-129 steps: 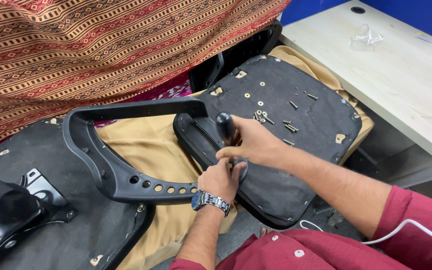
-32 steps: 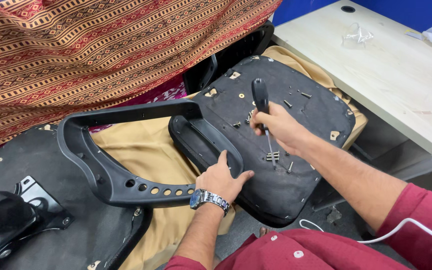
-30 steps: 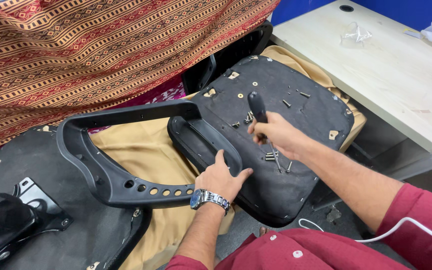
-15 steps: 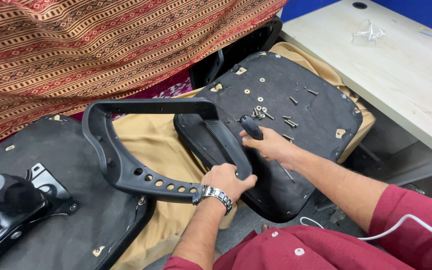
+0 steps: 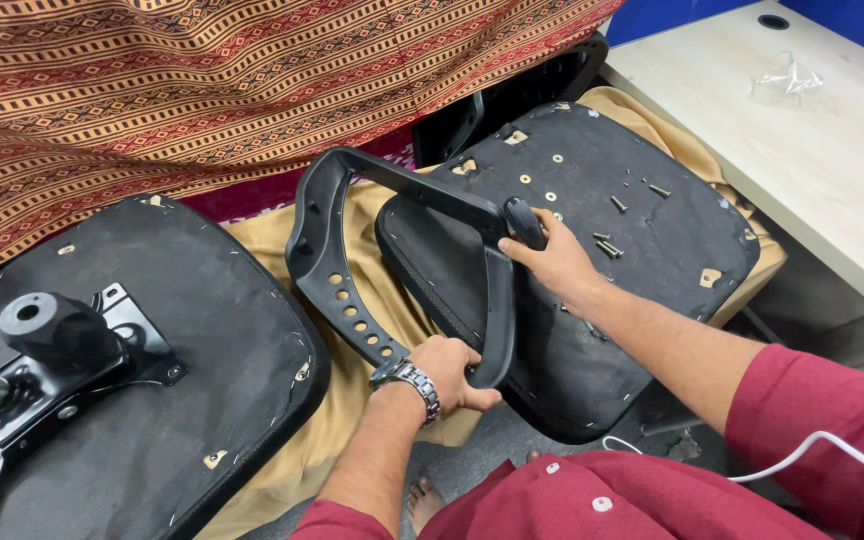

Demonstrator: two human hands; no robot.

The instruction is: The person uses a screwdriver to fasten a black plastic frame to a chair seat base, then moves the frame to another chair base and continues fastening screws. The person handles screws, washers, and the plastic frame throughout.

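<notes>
The black plastic armrest frame (image 5: 352, 290) sits at the centre of the frame, a bent loop with a row of holes along its lower left bar. It lies partly over the upturned seat base (image 5: 642, 290) that fills the centre right. The left hand (image 5: 457, 372), lower centre, has its fingers curled tight around the bottom corner of the armrest frame; a metal wristwatch (image 5: 407, 378) sits on that wrist. The right hand (image 5: 552, 262), centre right, has its fingers wrapped around a black tool handle (image 5: 524, 222), which stands just beside the upper right bar of the armrest frame. The tool's tip is hidden behind the hand. Loose screws (image 5: 607, 245) and washers (image 5: 550, 197) lie on the seat base above and to the right of the right hand. A second upturned seat base (image 5: 202, 350) with a metal chair mechanism (image 5: 52, 345) occupies the lower left. A patterned striped cloth (image 5: 202, 90) covers the upper left, and a pale desk top (image 5: 802, 160) runs along the upper right.
</notes>
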